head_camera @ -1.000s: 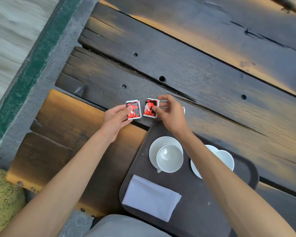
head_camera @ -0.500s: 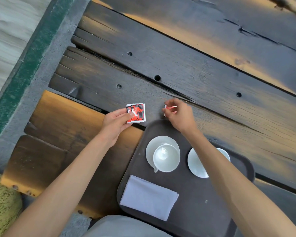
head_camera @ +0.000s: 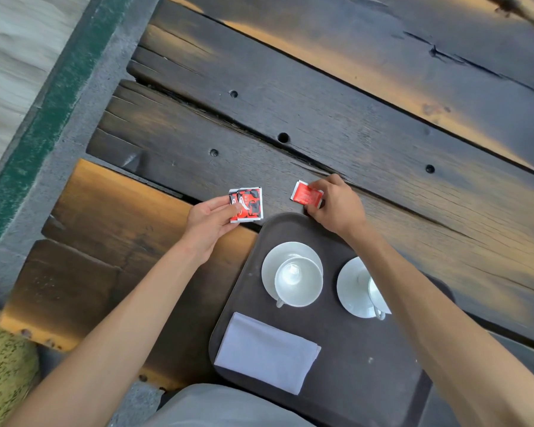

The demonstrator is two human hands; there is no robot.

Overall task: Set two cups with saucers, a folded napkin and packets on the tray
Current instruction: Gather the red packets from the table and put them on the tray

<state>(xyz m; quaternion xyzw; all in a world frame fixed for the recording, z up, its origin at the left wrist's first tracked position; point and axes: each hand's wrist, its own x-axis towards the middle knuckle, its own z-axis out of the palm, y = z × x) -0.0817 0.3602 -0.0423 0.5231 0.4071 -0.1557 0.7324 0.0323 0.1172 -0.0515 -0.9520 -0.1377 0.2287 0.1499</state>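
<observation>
A dark brown tray [head_camera: 352,374] lies on the wooden table. On it stand a white cup [head_camera: 298,282] on its saucer [head_camera: 275,260] and a second cup [head_camera: 378,298] on a saucer [head_camera: 352,288], partly hidden by my right forearm. A folded white napkin [head_camera: 267,352] lies at the tray's near left. My left hand [head_camera: 210,223] holds two red-and-black packets [head_camera: 249,204] stacked together, left of the tray. My right hand [head_camera: 336,206] pinches a red packet [head_camera: 305,194] just beyond the tray's far rim.
The table is made of dark weathered planks [head_camera: 321,118] with gaps and bolt holes. A wooden bench [head_camera: 111,241] lies to the left, with a concrete floor strip [head_camera: 53,103] beyond it. My grey-clad lap [head_camera: 222,408] is at the bottom edge.
One second ago each hand held one red-and-black packet side by side. Now both of those are in my left hand, and my right hand has taken hold of a further red packet.
</observation>
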